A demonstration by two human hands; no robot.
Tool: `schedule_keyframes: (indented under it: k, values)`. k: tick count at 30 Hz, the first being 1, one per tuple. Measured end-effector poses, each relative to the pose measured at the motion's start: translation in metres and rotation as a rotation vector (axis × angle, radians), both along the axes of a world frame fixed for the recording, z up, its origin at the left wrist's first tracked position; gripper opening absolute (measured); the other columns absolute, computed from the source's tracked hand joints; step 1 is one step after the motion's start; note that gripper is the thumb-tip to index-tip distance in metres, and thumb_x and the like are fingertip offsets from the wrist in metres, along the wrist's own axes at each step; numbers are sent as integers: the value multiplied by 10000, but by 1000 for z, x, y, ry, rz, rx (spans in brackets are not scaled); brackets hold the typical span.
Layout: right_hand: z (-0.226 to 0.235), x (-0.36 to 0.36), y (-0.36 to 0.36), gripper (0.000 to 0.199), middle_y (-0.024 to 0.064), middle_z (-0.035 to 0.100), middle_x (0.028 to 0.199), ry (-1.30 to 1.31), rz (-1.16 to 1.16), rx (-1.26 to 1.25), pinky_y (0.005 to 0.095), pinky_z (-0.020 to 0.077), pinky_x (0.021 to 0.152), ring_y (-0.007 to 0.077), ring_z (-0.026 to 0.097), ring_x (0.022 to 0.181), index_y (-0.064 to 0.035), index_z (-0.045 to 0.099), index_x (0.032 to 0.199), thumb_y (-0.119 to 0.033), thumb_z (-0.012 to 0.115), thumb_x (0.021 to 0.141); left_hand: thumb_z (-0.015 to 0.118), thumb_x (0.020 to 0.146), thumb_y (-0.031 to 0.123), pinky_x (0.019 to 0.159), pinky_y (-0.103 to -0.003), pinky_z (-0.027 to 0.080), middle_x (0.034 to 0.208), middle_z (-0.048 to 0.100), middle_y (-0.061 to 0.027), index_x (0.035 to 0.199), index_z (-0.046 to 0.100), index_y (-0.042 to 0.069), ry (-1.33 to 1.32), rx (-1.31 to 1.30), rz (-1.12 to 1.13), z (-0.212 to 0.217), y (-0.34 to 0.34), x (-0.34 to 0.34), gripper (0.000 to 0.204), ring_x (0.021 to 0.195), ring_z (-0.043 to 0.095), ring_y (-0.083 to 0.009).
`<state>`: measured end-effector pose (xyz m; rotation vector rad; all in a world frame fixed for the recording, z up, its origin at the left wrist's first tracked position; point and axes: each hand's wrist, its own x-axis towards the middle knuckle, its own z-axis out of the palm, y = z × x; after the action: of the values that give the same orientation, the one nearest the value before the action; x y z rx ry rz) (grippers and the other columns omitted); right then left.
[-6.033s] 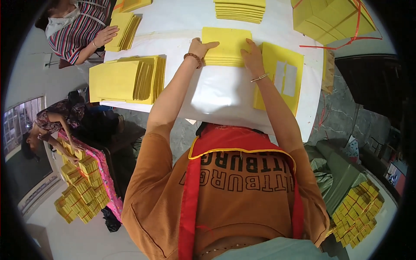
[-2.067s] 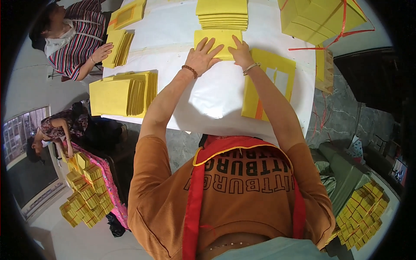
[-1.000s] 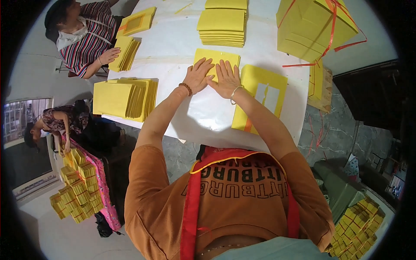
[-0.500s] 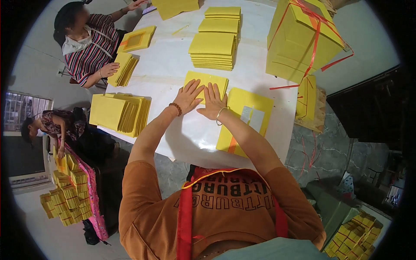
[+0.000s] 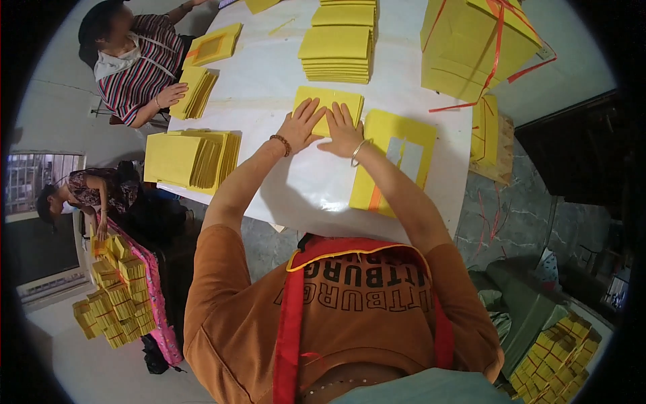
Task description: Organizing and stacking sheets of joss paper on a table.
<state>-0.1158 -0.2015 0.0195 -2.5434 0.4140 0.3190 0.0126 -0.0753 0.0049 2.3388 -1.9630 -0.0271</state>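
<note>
My left hand [image 5: 301, 128] lies flat with its fingers spread on a folded yellow paper piece [image 5: 316, 95], a bead bracelet at its wrist. Beside it my right hand [image 5: 343, 131], with a bangle on the wrist, presses on the same piece with outstretched fingers. The two hands' fingertips nearly meet. Partly under my right forearm is a larger yellow paper piece [image 5: 383, 131] with a grey panel and an orange strip. Beyond my hands stands a neat stack of folded yellow pieces [image 5: 334, 46].
More yellow stacks [image 5: 176, 158] lie at the white table's [image 5: 296, 195] left edge. A big yellow bundle tied with red ribbon [image 5: 464, 54] stands at the right. One person [image 5: 145, 57] sits across at the left; another [image 5: 94, 192] works by piled yellow bundles [image 5: 121, 289].
The view has shifted, so the table sits higher in the picture. Both my hands stay flat on the folded yellow paper piece.
</note>
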Motion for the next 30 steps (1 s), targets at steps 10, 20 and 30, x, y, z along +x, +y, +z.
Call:
schedule_keyframes:
  k: [10, 20, 30]
  values:
    - [54, -123, -52, 385, 90, 525, 1202, -658, -469, 733, 275, 359, 949, 172, 473, 1116, -22, 503, 1206, -190, 556, 863, 543, 819, 419, 958, -479, 343, 1439, 185, -100, 1380, 230, 155, 23, -7, 48, -1, -8, 8, 695, 1315, 189, -285]
    - [1, -239, -55, 373, 10, 540, 1188, -506, -961, 783, 271, 368, 856, 110, 481, 1073, -120, 501, 1229, -265, 523, 886, 708, 680, 373, 1007, -572, 189, 1441, 202, -46, 1383, 214, 269, -102, 32, 111, 21, -14, 1, 865, 1318, 206, -260]
    - [0, -239, -17, 450, 80, 525, 1171, -690, -990, 798, 275, 369, 907, 145, 483, 1029, -22, 378, 1307, -167, 494, 897, 518, 879, 280, 908, -309, 379, 1223, 466, -167, 1306, 369, 26, 1200, -296, 430, 15, 9, -120, 519, 1100, 465, -241]
